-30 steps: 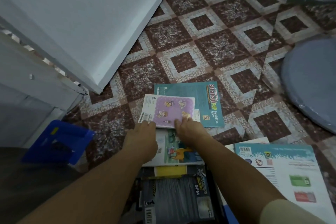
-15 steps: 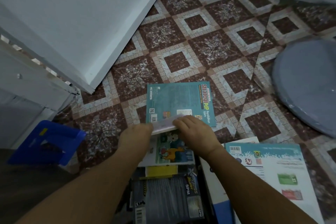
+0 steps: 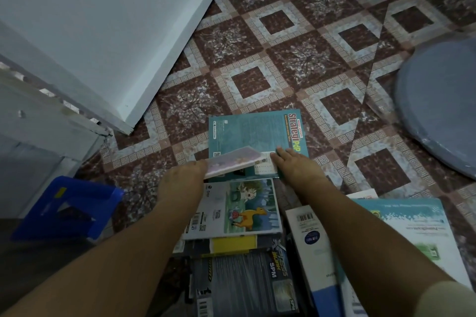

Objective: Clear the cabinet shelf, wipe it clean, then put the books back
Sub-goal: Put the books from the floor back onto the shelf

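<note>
Books lie on the patterned floor. My left hand (image 3: 184,177) grips the near left corner of a thin purple book (image 3: 233,163), which is tilted up on edge. My right hand (image 3: 296,166) rests flat, fingers straight, on the teal "Strategi" book (image 3: 255,134) beneath it. Nearer to me lies a book with a cartoon deer cover (image 3: 239,210) on top of a yellow book (image 3: 233,243) and a dark "SPM" book (image 3: 247,283). To the right are a white-and-blue book (image 3: 313,247) and a large light-blue book (image 3: 417,231).
An open white cabinet door (image 3: 108,23) stands at upper left, the cabinet frame (image 3: 49,121) below it. A blue plastic holder (image 3: 67,207) lies on the floor at left. A round grey-blue object (image 3: 443,108) sits at right. Tiled floor (image 3: 296,41) stretches ahead.
The purple book was flat on the teal book; it has been tipped up and pulled toward me. My right hand let go of it and moved right onto the teal book.
</note>
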Demonstrator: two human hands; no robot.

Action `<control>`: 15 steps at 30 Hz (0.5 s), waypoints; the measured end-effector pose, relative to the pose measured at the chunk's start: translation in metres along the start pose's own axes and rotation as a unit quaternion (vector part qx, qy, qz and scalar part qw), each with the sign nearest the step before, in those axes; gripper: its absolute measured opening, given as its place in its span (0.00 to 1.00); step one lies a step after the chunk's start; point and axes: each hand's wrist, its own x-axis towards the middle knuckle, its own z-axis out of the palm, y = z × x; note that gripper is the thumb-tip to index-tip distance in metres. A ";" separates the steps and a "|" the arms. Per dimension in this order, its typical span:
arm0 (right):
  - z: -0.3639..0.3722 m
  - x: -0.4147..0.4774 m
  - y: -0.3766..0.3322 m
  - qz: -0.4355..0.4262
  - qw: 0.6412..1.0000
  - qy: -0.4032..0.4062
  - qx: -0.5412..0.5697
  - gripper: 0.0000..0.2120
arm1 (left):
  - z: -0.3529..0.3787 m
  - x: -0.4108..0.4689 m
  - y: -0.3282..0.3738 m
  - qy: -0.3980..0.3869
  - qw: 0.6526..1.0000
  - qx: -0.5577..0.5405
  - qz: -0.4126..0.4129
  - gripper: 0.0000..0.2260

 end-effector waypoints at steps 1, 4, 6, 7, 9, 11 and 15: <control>-0.002 -0.001 0.002 -0.003 1.000 -0.010 0.007 0.36 | 0.000 0.002 -0.001 0.001 1.000 -0.009 -0.004 0.16; 0.001 -0.003 0.003 -0.017 1.000 -0.016 -0.010 0.31 | -0.005 0.003 -0.004 0.008 0.999 -0.030 -0.040 0.15; 0.008 -0.005 -0.002 -0.020 0.999 -0.019 -0.040 0.27 | -0.007 0.000 -0.007 0.023 0.997 -0.033 -0.067 0.16; 0.011 -0.006 -0.005 -0.017 0.998 -0.013 -0.057 0.26 | -0.009 -0.001 -0.008 0.032 0.996 -0.037 -0.080 0.16; 0.013 -0.005 -0.011 -0.003 0.997 0.014 -0.077 0.23 | -0.012 -0.004 -0.010 0.044 0.993 -0.045 -0.101 0.17; 0.004 -0.006 -0.015 -0.002 0.996 0.061 -0.067 0.17 | -0.016 -0.005 -0.012 0.059 0.991 -0.048 -0.107 0.18; -0.025 -0.022 -0.016 -0.024 0.983 0.182 -0.022 0.13 | -0.024 -0.001 -0.007 0.098 0.992 -0.054 -0.053 0.20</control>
